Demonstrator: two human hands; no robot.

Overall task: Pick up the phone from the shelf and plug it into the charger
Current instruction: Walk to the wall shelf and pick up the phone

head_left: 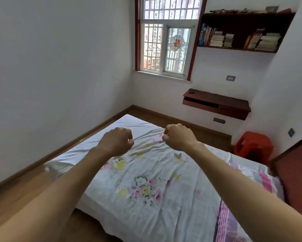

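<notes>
Two bare hands hang in front of me over the bed (pixel 146 198), and both hold nothing: the left hand (pixel 116 141) and the right hand (pixel 179 137) are each curled loosely, fingers bent toward the palm. The biggest risk I see is the way across. The bed lies between me and the far wall, so I must go around it or lean far over it, and a long reach may end in a weak grip. The low shelf (pixel 216 102) on the far right wall carries the phone (pixel 192 91) at its left end, very near the edge, so a careless touch could push it off to the floor. The phone looks like a small, dark, flat thing; I cannot tell more at this distance. A little grey object (pixel 179 155) lies on the sheet near my right hand; it may be the charger plug, but I am not sure.
</notes>
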